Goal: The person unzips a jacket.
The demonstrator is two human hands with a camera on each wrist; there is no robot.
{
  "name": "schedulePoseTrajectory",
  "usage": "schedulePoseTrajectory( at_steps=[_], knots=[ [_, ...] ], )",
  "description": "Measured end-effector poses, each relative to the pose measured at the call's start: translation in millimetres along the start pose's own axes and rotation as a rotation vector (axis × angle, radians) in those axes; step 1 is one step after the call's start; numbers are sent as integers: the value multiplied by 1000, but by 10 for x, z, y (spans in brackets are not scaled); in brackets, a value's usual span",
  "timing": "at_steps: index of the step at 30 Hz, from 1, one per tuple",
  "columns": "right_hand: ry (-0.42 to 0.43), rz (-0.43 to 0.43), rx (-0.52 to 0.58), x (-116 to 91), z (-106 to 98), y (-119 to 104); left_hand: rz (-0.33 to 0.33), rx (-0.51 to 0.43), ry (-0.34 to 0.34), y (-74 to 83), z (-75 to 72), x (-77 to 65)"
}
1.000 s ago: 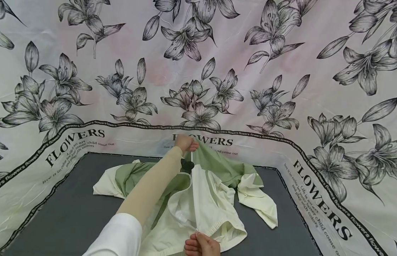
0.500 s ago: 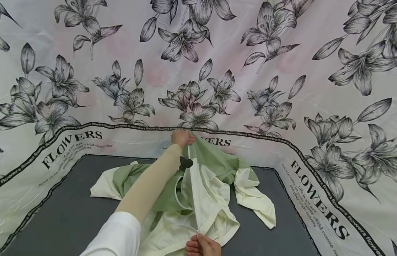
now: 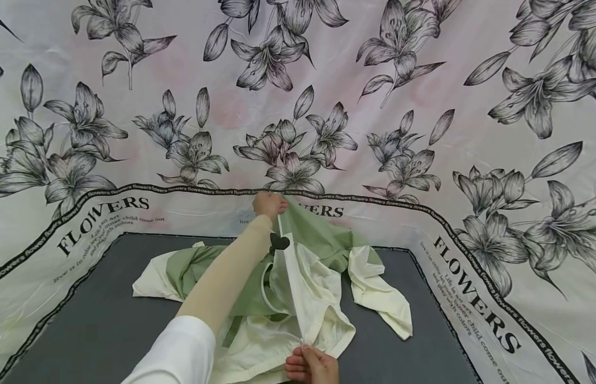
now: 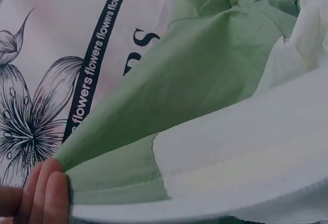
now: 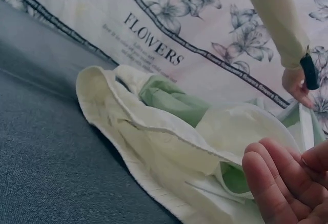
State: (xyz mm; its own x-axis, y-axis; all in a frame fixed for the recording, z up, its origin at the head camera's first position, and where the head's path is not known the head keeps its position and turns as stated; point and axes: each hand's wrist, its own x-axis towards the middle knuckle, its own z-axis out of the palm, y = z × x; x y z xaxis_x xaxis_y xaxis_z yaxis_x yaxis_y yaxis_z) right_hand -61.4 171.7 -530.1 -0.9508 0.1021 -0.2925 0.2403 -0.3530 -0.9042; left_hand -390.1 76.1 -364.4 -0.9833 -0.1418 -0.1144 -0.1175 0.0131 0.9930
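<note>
A green-and-cream zip jacket point(image 3: 322, 272) lies spread and rumpled on the dark grey surface. At the far side my left hand point(image 3: 270, 204) pinches the green upper end of one front edge, raised above the rest. My right hand point(image 3: 313, 364), close to me, pinches the bottom end of that same edge between thumb and fingers. Between both hands the white zipper edge point(image 3: 292, 288) runs straight. In the left wrist view, fingers point(image 4: 55, 196) grip the green corner. The right wrist view shows curled fingers point(image 5: 277, 178); the pinched bit is hidden there.
One cream sleeve point(image 3: 381, 298) stretches out at the right, another cuff point(image 3: 156, 277) at the left. A dark wrist camera mount point(image 3: 280, 241) overlaps the jacket. Flower-printed cloth point(image 3: 298, 133) rises behind the grey mat point(image 3: 86, 309).
My left hand has lifted slightly up and away, drawing the zipper edge straight. The loose white loop beside it has dropped back onto the jacket. My right hand keeps its pinch, shifting slightly right.
</note>
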Motion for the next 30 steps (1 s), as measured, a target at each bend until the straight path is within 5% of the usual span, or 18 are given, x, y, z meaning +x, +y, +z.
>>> schedulePoseTrajectory(
  at_steps=[17,21,25,30],
  knots=[
    [-75,30,-31,-97,-65,-167,-23,-60,-3,-48,-15,41],
    [-77,25,-28,-55,-48,-141,1,45,-190,-125,-35,0],
    [-57,14,-9,31,-33,-117,137,216,-479,-244,-152,-362],
    [-32,-14,-29,132,-32,-126,355,739,-912,-391,-421,-948]
  ],
)
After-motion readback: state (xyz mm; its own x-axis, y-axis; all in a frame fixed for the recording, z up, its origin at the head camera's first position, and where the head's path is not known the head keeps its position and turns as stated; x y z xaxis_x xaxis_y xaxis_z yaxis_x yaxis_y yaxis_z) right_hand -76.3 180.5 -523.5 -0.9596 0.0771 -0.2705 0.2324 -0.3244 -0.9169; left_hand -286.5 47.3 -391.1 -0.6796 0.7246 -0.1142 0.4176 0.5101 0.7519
